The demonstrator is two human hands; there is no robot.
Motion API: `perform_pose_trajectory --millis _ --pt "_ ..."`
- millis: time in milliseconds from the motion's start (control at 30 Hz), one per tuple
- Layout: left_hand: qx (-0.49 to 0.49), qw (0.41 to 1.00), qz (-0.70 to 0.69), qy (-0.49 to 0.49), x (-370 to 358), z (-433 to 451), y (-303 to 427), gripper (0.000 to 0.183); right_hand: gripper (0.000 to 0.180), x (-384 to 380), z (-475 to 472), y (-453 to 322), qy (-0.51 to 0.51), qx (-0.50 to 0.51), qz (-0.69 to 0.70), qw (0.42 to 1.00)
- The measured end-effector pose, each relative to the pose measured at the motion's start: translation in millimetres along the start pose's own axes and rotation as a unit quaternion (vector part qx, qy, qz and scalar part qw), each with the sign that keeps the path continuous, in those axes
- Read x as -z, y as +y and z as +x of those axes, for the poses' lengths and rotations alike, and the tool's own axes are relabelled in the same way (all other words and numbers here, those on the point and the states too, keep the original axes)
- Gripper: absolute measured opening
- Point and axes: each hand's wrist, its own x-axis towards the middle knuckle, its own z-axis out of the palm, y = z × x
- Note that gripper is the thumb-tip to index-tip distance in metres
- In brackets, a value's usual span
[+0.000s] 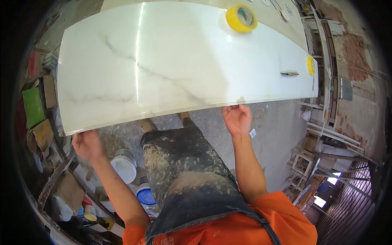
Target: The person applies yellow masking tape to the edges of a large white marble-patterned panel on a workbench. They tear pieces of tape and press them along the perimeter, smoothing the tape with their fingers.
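Note:
A large glossy white marble-look slab point(171, 61) with grey veins lies in front of me, its near edge running between my hands. At its near left corner, my left hand point(88, 144) holds the edge with the fingertips under it. Farther right, my right hand point(237, 118) grips the same edge, fingers curled at its underside. A yellow tape roll point(241, 18) rests near the slab's far edge. Another yellow tape roll point(311, 65) sits at the right end, close to a small thin dark piece point(289, 73) lying on the surface.
A white bucket point(124, 167) and a blue-lidded tub point(146, 196) stand on the floor at my left. Cluttered shelving with boxes point(33, 107) lines the left side. Racks and metal bars point(333, 133) stand at the right, along a worn wall.

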Motion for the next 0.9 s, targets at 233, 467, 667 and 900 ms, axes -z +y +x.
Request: perform_pose_trajectory --millis 233,467,667,900 --pt "0.009 1.000 0.010 -0.009 1.5 2.1 3.7 0.042 0.040 21.8 25.9 -62.1 0.097 0.122 0.035 0.987" --pt "0.024 1.000 0.008 -0.013 1.4 0.7 8.4 0.045 0.043 29.8 33.4 -76.1 0.122 0.159 0.017 0.980" --pt "0.043 0.996 0.007 -0.080 -2.4 1.1 4.6 0.046 0.044 42.2 32.4 -79.5 0.079 0.150 -0.006 0.986" --pt "0.024 0.999 0.024 0.007 -23.1 -8.6 -1.8 0.053 0.040 79.9 35.7 -98.3 0.077 0.131 -0.070 0.986"
